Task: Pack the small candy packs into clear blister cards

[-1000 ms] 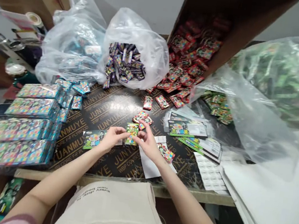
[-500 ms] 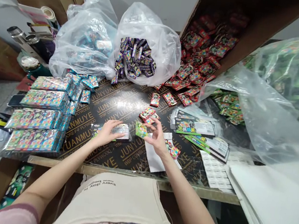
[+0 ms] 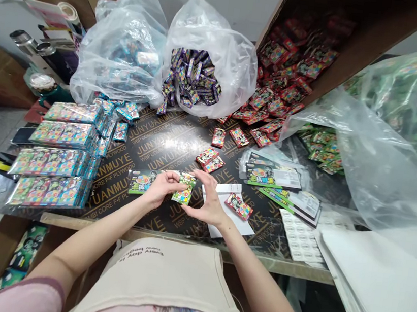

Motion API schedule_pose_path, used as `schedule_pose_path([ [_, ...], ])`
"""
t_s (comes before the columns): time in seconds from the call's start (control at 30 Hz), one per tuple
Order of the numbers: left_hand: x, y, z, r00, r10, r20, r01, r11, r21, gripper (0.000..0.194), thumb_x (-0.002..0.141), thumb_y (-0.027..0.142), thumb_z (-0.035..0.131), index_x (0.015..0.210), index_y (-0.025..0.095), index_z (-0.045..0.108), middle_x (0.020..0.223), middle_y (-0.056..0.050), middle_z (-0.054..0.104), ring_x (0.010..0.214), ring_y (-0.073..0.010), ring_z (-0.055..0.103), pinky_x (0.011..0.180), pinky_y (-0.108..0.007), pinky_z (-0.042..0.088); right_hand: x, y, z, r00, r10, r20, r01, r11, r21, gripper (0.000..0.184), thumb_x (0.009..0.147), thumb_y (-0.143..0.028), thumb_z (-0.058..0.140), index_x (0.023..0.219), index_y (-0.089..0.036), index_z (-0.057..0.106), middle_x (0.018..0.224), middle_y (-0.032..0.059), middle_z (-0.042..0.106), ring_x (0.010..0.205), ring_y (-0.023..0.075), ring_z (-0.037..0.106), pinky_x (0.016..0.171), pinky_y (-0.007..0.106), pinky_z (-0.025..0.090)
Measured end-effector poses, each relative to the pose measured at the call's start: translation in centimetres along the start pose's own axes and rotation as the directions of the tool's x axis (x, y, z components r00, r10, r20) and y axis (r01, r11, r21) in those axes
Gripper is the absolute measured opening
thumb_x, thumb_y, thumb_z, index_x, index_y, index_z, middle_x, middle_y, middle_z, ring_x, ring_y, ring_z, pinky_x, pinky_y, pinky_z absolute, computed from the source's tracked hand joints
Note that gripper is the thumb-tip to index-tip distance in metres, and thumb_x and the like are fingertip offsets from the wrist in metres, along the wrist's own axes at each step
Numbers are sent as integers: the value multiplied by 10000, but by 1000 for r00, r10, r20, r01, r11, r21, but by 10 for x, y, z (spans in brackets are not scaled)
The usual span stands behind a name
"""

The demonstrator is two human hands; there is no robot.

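a small green printed packet (image 3: pixel 184 188) is pinched between the nearly closed fingertips of the left hand (image 3: pixel 163 188) and the right hand (image 3: pixel 208 199), held over the black plywood desk (image 3: pixel 162 216), just beside a flat printed card (image 3: pixel 141 181) at lower centre.

Bright overhead light is glaring off the glossy board (image 3: pixel 172 141), and the wide view is bending toward the edges.

Purple packets (image 3: pixel 191 78) in a clear plastic bag (image 3: pixel 226 51)
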State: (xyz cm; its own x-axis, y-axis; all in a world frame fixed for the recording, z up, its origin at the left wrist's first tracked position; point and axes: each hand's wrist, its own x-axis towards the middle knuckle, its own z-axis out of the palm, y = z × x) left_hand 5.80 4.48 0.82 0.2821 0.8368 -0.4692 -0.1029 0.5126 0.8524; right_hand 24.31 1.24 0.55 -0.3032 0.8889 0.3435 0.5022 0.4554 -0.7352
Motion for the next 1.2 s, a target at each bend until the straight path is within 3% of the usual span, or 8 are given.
schedule_pose_path([
  [0.13, 1, -2, -28, 940, 323, 110, -317, 707, 632, 819, 513, 425, 849, 1235, 190, 541, 1123, -111, 635, 1057, -285, 576, 923, -419, 408, 0, 20, -2, 999, -19, -41, 10, 978, -210, 766, 644, -364, 702, 1339, -239, 406, 1258, 101, 572, 1220, 308, 476, 1072, 499, 232],
  [0.23, 5, -6, -49, 909, 312, 276, -369, 297, 881, 1093, 472, 329, 865, 1430, 229, 346, 1310, -132, 530, 1212, -343, 458, 1028, -491, 291, -5, 41, 5, 998, 51, -27, -57, 960, -276, 753, 640, -346, 712, 1328, -241, 425, 1268, 104, 579, 1234, 319, 471, 1078, 526, 178],
  [0.3, 8, -10, -58, 909, 268, 318, -376, 203, 904, 1117, 528, 296, 828, 1476, 240, 241, 1304, -126, 530, 1183, -329, 479, 1010, -479, 313, -8, 49, 9, 994, 103, 23, -95, 968, -234, 780, 636, -350, 726, 1342, -241, 413, 1306, 117, 555, 1271, 329, 445, 1086, 548, 155],
  [0.53, -2, -3, -54, 877, 316, 363, -474, 440, 763, 1134, 539, 306, 819, 1489, 249, 202, 1251, -102, 520, 1133, -288, 514, 1010, -433, 377, 8, 39, 1, 947, 91, 307, -225, 871, 438, 960, 636, -385, 791, 1432, -265, 268, 1441, 137, 424, 1320, 260, 442, 1098, 442, 307],
  [0.67, -2, 5, -44, 881, 457, 124, -395, 563, 726, 1072, 471, 341, 857, 1423, 242, 375, 1156, -73, 506, 1069, -270, 543, 980, -421, 421, 29, 18, 4, 940, 323, 112, -332, 783, 525, 1007, 619, -412, 810, 1441, -304, 238, 1464, 116, 401, 1345, 263, 404, 1096, 448, 318],
  [0.73, 0, 3, -35, 861, 503, -74, -360, 707, 609, 938, 489, 378, 854, 1338, 208, 493, 1081, -59, 534, 1003, -242, 572, 952, -395, 445, 35, -1, 14, 823, 567, -22, -418, 632, 652, 944, 658, -461, 765, 1426, -335, 230, 1355, 89, 519, 1207, 243, 542, 967, 402, 455],
  [0.9, 0, -19, 0, 886, 338, -318, -363, 931, -22, 395, 709, 446, 725, 990, 176, 658, 988, -45, 655, 910, -168, 614, 896, -309, 478, 47, -33, 46, 597, 801, -51, -261, 254, 931, 560, 731, -456, 674, 1212, -304, 429, 788, -32, 658, 720, 161, 631, 676, 272, 504],
  [1.2, -6, -13, 4, 973, -64, -220, -27, 923, -384, 205, 710, 385, 682, 765, 189, 662, 771, 3, 703, 733, -149, 648, 685, -255, 537, 40, -28, 41, 483, 871, 91, -221, 21, 975, 332, 606, -221, 702, 882, -227, 517, 577, -88, 585, 500, 103, 522, 503, 211, 413],
])
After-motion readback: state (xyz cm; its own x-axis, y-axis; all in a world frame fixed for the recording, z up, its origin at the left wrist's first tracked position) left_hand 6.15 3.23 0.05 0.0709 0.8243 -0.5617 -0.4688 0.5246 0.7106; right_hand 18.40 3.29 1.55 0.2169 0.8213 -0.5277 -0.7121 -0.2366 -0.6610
